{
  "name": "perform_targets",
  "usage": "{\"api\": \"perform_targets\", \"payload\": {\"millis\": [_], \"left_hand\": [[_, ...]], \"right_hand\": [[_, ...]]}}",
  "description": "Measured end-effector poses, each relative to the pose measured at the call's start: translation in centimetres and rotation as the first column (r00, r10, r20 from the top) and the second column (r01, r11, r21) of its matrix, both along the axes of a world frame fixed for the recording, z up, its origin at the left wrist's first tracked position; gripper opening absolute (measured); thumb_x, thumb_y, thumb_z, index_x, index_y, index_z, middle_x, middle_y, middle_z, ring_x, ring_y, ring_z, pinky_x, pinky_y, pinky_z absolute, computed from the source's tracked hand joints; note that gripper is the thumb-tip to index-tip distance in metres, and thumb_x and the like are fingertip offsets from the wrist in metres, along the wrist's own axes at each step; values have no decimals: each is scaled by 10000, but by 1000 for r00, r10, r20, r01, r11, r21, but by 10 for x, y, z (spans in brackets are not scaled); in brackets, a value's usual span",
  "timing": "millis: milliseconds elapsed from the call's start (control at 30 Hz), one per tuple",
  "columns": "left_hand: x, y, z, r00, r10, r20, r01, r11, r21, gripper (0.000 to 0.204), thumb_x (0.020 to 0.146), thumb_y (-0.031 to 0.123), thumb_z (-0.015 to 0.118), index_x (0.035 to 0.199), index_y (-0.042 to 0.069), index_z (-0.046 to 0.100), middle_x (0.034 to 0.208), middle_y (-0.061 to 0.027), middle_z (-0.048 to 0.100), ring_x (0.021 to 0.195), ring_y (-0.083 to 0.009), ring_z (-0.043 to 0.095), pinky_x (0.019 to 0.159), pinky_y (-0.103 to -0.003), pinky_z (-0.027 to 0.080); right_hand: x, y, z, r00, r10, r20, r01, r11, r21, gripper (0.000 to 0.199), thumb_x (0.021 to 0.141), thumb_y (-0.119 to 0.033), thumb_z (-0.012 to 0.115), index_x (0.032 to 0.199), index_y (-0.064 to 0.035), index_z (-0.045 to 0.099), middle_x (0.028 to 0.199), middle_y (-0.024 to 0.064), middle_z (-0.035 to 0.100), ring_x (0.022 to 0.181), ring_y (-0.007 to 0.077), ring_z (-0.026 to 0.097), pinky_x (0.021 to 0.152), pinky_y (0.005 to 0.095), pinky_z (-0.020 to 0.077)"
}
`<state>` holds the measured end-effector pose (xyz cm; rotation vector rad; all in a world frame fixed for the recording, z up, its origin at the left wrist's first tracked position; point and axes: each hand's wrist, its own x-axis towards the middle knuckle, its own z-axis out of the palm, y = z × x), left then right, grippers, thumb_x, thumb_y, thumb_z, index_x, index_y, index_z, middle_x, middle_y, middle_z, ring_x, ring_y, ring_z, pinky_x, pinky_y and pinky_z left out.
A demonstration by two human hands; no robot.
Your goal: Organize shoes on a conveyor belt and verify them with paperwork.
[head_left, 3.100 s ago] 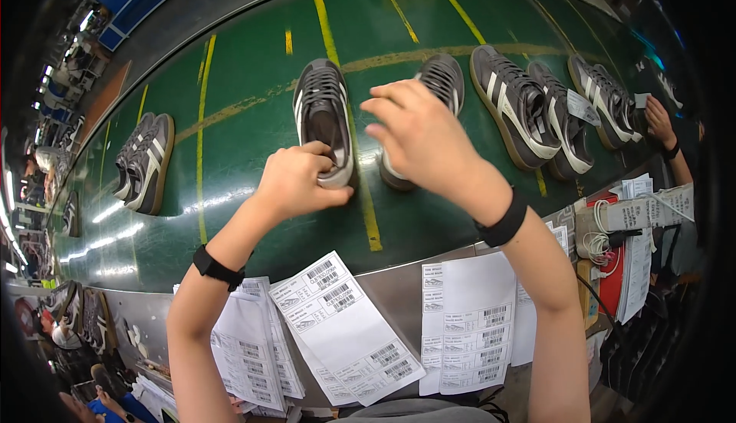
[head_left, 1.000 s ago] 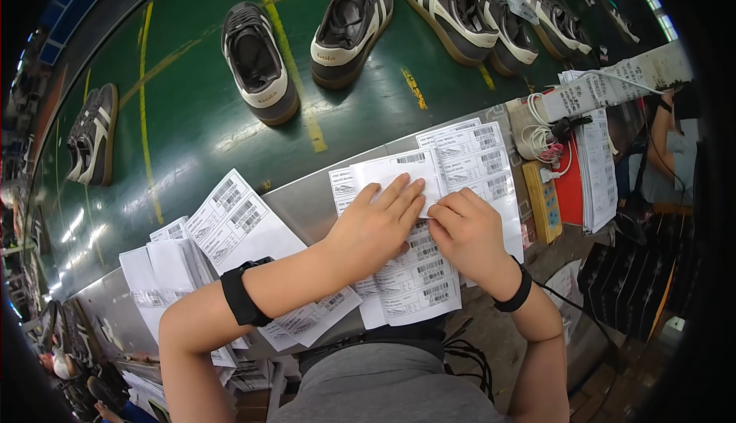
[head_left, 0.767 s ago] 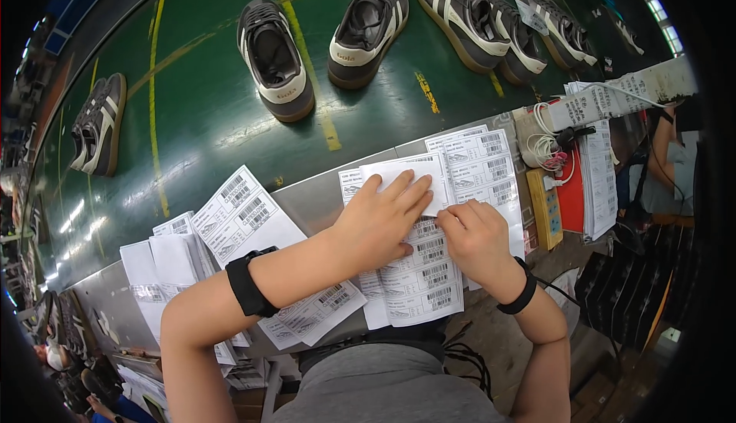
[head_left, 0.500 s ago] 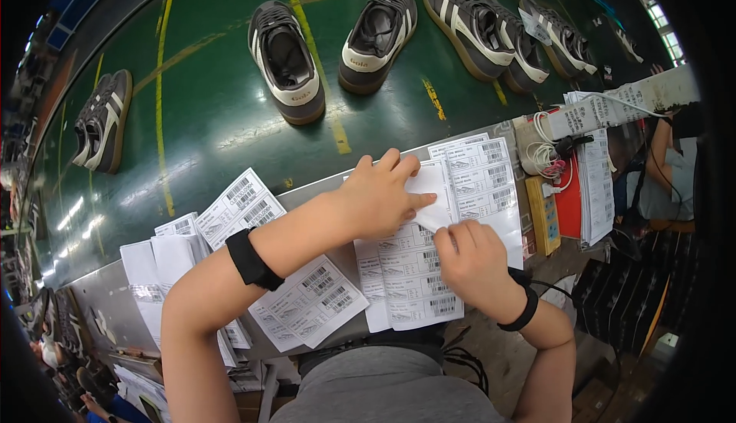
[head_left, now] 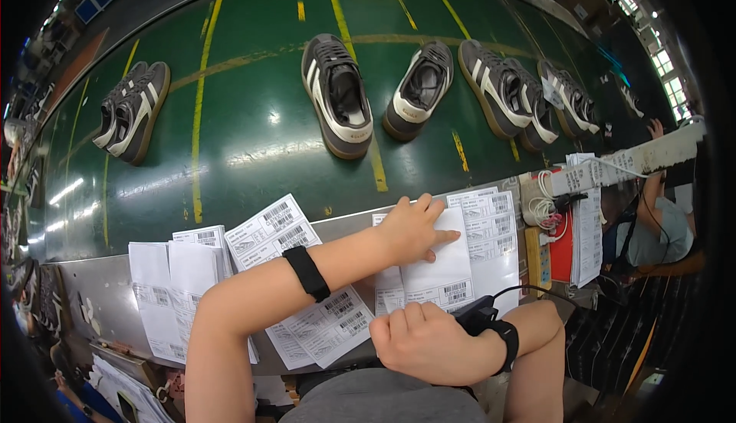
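Label sheets (head_left: 441, 266) lie in piles, left to right, along the near metal strip (head_left: 107, 289) of the desk (head_left: 261, 124), whose yellow-lined green top carries grey shoes (head_left: 337, 97). The left hand (head_left: 406, 233) rests on a middle sheet, its grip spread open. The right hand (head_left: 429, 342), nearer, is curled; whether its grip holds anything, I cannot tell. Rightward come a yellow power strip (head_left: 534, 260), another person (head_left: 661, 233) and, far off, windows (head_left: 665, 66).

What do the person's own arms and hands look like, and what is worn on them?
The left hand and right hand wear no gloves; no sleeves show. A black band circles each wrist; a black boxy device with a dark cable sits by the right one.
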<state>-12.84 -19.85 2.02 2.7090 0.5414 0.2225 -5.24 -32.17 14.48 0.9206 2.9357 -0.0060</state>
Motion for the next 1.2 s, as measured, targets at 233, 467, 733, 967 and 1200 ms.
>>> {"api": "perform_targets", "payload": {"millis": [233,467,733,967,1200], "left_hand": [[-114,-1,75,997,-64,44,74,956,-283,451,913,278,630,1310,68,584,1003,-180,635,903,-370,626,810,-447,512],[-340,91,87,525,829,-195,-826,551,121,730,753,366,796,1332,40,493,1397,-298,474,1276,-441,474,1028,-500,428],[-503,144,44,-114,896,-428,-965,2,261,694,550,514,861,1101,114,725,1553,-301,226,1485,-464,35,1094,-732,143],[-461,148,44,211,959,-190,-974,222,38,490,600,411,869,866,12,769,929,-202,662,1076,-380,521,878,-442,490],[-256,52,45,684,728,53,-677,605,419,411,593,401,861,792,61,744,1325,-187,451,1205,-405,381,1019,-577,263]], "right_hand": [[50,161,20,106,-492,-864,208,861,-465,235,823,-55,735,822,-58,500,730,-3,553,647,71,531,590,222,431],[112,313,-100,214,-767,-605,842,459,-284,683,683,-543,834,999,5,576,785,175,632,744,355,618,718,426,501],[-27,234,-75,762,-230,-605,318,947,41,434,674,-243,835,987,-33,621,943,126,634,903,320,570,828,436,457],[-12,225,-103,815,-397,-422,459,887,52,284,731,-222,789,839,-52,589,785,122,615,906,316,562,829,430,430],[-66,224,-66,744,-323,-585,291,945,-151,302,848,-179,703,1086,-13,618,1041,145,605,979,327,577,865,423,462]]}}
